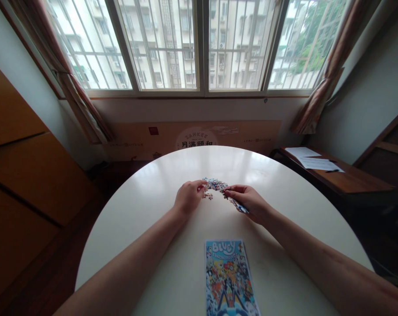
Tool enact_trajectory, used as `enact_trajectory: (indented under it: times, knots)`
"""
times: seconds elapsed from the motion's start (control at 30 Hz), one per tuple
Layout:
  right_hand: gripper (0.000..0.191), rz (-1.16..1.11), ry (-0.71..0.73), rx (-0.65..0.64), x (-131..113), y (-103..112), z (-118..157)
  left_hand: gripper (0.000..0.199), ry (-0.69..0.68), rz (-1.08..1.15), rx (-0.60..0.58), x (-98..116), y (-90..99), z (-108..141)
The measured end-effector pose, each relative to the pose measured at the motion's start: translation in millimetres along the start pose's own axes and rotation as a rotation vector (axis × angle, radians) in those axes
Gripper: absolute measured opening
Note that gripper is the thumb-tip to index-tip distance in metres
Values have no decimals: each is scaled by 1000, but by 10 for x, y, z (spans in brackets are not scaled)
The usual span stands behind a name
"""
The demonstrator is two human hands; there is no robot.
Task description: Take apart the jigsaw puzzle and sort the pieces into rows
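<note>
A heap of small jigsaw puzzle pieces [216, 184] lies on the white round table [146, 206], with a few loose ones trailing toward me. At the heap's left edge is my left hand [188, 196], its fingers curled in among the pieces; what lies between the fingertips is hidden. On the right side, my right hand [251, 202] pinches a puzzle piece [230, 188] between thumb and finger. More pieces [240, 206] lie along and under that hand. Closer to me is a colourful printed picture sheet [230, 276] headed "Bluey", flat on the tabletop.
Beyond the table, a long printed cardboard box [133, 136] leans against the wall under the barred windows [166, 44]. A wooden side table [366, 182] holding paper sheets [320, 163] stands at right. Wooden cabinets [27, 175] stand at left.
</note>
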State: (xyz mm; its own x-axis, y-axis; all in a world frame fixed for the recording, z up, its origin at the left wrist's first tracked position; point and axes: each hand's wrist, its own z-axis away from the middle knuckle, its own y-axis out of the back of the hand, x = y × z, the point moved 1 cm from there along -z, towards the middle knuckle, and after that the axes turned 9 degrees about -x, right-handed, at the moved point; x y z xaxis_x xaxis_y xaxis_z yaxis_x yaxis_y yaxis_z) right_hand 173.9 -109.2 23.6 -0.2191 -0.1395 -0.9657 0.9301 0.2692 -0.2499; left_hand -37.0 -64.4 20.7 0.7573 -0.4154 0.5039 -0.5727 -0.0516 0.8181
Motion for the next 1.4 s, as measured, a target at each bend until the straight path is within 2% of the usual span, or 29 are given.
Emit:
enact_trajectory:
  times: [0.1,0.17,0.27,0.33,0.5,0.7,0.83,0.97,1.17,1.27,1.4]
  knots:
    - [34,18,-17,-21,33,1,-7,27,-36,-121,11,-36,-22,-46]
    - [34,24,-11,-32,48,3,-10,30,-63,-168,60,-45,8,-46]
    - [35,33,3,-39,61,8,-19,30,-87,-190,142,-30,71,-9]
    - [36,36,7,-34,65,15,-26,27,-106,-202,154,-2,86,20]
    - [38,21,24,0,48,46,-37,19,-162,-285,85,81,-12,62]
    - [40,11,53,48,41,99,-63,20,-198,-372,27,172,-143,92]
    - [41,-26,59,65,51,131,-78,18,-208,-385,-8,235,-132,108]
    - [42,-59,64,61,32,158,-64,13,-251,-371,-107,335,-88,77]
    - [42,-42,104,60,14,250,-70,13,-168,-350,-271,462,-60,-71]
    - [41,-51,114,59,20,283,-88,10,-202,-378,-265,508,-56,-97]
    - [39,-57,93,53,18,273,-86,17,-234,-436,-173,508,-53,-115]
